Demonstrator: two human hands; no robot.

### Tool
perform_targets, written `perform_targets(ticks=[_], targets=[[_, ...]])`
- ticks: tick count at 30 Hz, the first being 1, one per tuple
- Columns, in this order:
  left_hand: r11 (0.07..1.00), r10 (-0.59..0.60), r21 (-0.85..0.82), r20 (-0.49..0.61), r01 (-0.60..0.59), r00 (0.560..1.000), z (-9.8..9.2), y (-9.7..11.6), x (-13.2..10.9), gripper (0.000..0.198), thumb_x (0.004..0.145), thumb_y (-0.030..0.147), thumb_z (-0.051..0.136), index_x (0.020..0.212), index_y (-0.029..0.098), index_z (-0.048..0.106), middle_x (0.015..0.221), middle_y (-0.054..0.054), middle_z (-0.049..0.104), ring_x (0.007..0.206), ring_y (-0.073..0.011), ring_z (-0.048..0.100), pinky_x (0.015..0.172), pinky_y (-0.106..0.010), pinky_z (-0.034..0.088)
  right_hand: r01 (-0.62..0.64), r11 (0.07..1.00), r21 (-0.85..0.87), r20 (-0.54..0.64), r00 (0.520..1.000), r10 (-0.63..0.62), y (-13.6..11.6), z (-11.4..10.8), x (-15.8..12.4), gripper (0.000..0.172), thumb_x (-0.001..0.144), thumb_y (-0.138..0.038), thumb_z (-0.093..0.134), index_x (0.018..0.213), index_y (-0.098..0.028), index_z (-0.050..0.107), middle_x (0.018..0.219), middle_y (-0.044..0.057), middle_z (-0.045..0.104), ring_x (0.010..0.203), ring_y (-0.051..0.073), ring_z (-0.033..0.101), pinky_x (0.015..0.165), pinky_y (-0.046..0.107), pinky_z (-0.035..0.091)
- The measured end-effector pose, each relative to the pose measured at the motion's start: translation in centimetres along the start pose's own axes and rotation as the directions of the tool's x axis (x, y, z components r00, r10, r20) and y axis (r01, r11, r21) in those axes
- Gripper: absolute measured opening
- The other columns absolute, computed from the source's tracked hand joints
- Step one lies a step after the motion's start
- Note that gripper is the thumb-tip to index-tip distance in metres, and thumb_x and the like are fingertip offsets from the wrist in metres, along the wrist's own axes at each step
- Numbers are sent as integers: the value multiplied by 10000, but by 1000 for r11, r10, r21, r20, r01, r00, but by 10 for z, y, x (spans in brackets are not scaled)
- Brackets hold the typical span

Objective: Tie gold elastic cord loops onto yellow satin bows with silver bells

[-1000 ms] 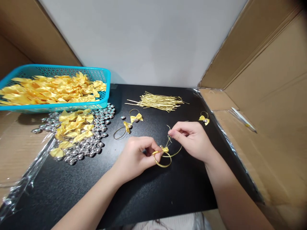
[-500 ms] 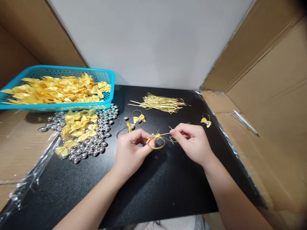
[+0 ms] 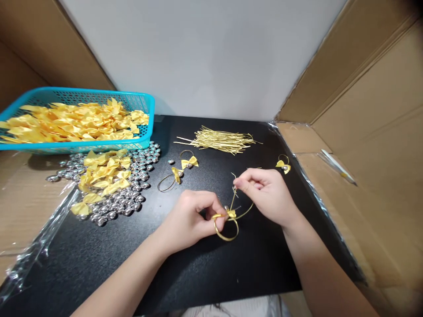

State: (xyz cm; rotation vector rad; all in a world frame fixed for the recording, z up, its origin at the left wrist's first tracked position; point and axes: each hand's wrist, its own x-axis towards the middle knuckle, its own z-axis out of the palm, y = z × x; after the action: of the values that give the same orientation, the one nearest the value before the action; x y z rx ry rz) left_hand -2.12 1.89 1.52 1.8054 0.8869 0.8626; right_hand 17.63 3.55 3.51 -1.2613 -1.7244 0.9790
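Note:
My left hand (image 3: pixel 201 215) is closed in a pinch on a yellow ribbon bow (image 3: pixel 232 213) with a silver bead (image 3: pixel 226 208) at it. A gold twist tie loop (image 3: pixel 228 239) hangs from these fingers. My right hand (image 3: pixel 267 189), up and to the right, is closed with thumb and forefinger on a thin gold strand (image 3: pixel 233 200) that runs down to the bow. Another thin strand (image 3: pixel 246 213) curves between bow and right hand. Left of the hands lie two bows with beads and wire loops, one yellow bow (image 3: pixel 189 163) and a nearer bow (image 3: pixel 177 175).
A bundle of gold twist ties (image 3: pixel 221 140) lies at the back. At left, loose yellow bows (image 3: pixel 105 171) lie among silver beads (image 3: pixel 115 204), below a blue basket (image 3: pixel 150 119) of bows. A beaded bow (image 3: pixel 283 166) and a white pointed tool (image 3: pixel 337 166) lie right. Cardboard walls (image 3: pixel 370 101) flank the table.
My left hand has moved down and right with the bow and its loop. The strand to my right hand now runs steeply instead of nearly level. My right hand has barely moved.

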Motion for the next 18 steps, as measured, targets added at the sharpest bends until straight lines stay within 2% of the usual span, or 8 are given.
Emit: perform_targets(ticks=[3,7,11,15,18], targets=[[965,-45,-259,-29,36,999,0,-1,-3,129,745,145,723,637,174,657,636,-29,698,566,-129,615,550,-227,489,-42,998,-53,43,998,44,5,1,3,352,835,-404,664,595,-160,584,474,-67,325,466,67,225,458,232,209],[872,-148,-489,-200,32,969,-1,-5,-3,177,705,107,764,603,175,636,616,5,682,534,-95,599,518,-188,485,-15,990,-137,93,995,28,5,7,3,317,845,-325,650,584,-159,577,460,-78,301,474,68,234,497,230,243],[876,-209,-481,-351,15,913,-2,-10,0,155,713,126,781,633,174,657,627,18,686,536,-81,603,526,-171,492,-44,993,-109,117,992,57,6,12,2,319,859,-340,622,601,-158,571,474,-77,313,468,67,229,485,234,207],[930,-170,-368,-465,-15,869,-1,-12,1,146,705,104,789,654,180,675,674,29,705,619,-77,636,616,-161,518,-93,994,-52,114,989,99,8,16,2,327,866,-360,606,613,-160,549,494,-77,309,471,66,219,477,239,171],[932,-161,-360,-500,-35,851,0,-11,1,158,712,92,786,661,187,670,701,42,710,660,-70,651,652,-150,524,-116,993,-27,86,989,118,11,18,2,337,873,-381,595,623,-160,544,503,-76,297,487,71,231,490,243,176]])
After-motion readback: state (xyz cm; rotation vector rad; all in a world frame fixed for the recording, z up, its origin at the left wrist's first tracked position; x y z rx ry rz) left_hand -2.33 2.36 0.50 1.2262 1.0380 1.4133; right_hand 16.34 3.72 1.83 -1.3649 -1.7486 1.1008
